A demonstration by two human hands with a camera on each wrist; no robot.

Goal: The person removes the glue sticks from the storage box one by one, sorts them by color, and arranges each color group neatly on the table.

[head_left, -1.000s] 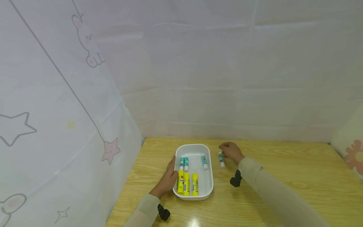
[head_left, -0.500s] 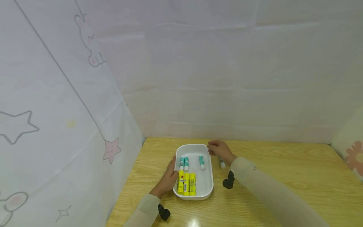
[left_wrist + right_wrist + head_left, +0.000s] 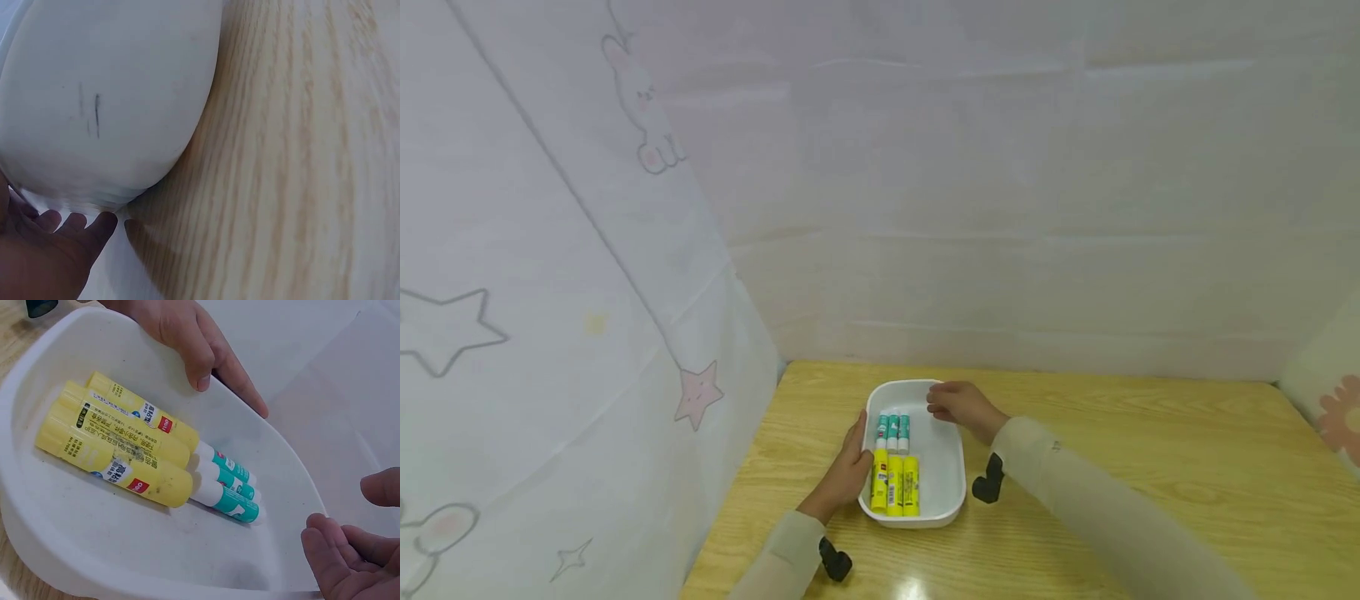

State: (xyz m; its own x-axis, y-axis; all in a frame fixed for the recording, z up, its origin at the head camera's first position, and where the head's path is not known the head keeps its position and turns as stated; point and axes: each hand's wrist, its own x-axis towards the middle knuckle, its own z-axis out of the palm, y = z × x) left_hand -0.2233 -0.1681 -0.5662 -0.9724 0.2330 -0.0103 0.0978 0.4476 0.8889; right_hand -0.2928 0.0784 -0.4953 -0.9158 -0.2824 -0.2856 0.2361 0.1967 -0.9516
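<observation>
My left hand (image 3: 841, 477) holds the left side of a white plastic tray (image 3: 945, 492), thumb over the rim and fingers against the outer wall. Three yellow glue sticks (image 3: 895, 485) lie side by side in the tray's near left part. Beyond them, three smaller teal-and-white glue sticks (image 3: 892, 431) form a row, their white ends towards the yellow ones. Over the tray's far right rim is my right hand (image 3: 964, 408). Seen in the right wrist view, that hand (image 3: 356, 556) has loosely bent fingers, thumb apart, nothing between them.
The tray stands on a wood-grain table (image 3: 1120, 467), which extends far to the right. A pale cloth backdrop (image 3: 1000, 208) rises behind the table, and a printed cloth (image 3: 625, 400) hangs on the left. Each wrist wears a black device (image 3: 988, 479).
The single teal glue stick in the tray has moved left against the other two. My right hand has moved left from the table to over the tray. The teal stick on the table is now out of sight.
</observation>
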